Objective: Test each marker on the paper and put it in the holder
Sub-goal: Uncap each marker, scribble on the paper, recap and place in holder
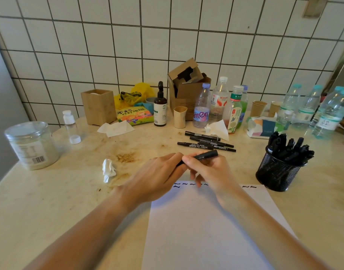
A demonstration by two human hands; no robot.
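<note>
Both hands meet above the far edge of the white paper (pixel 206 227). My right hand (pixel 208 172) grips a black marker (pixel 206 154) around its middle, its far end pointing up and right. My left hand (pixel 157 172) holds the marker's near end; that end is hidden under its fingers. Short black squiggles (pixel 249 186) run along the paper's far edge. Three loose black markers (pixel 206 142) lie on the table beyond my hands. The black mesh holder (pixel 276 172), at the right, stands packed with several black markers.
A crumpled tissue (pixel 108 170) lies left of my hands, near brown crumbs (pixel 126 157). A big clear jar (pixel 32 145) stands at the far left. Bottles (pixel 219 102), a cardboard box (pixel 186 84), a wooden box (pixel 98 106), cups and a tissue pack (pixel 262 127) line the tiled wall.
</note>
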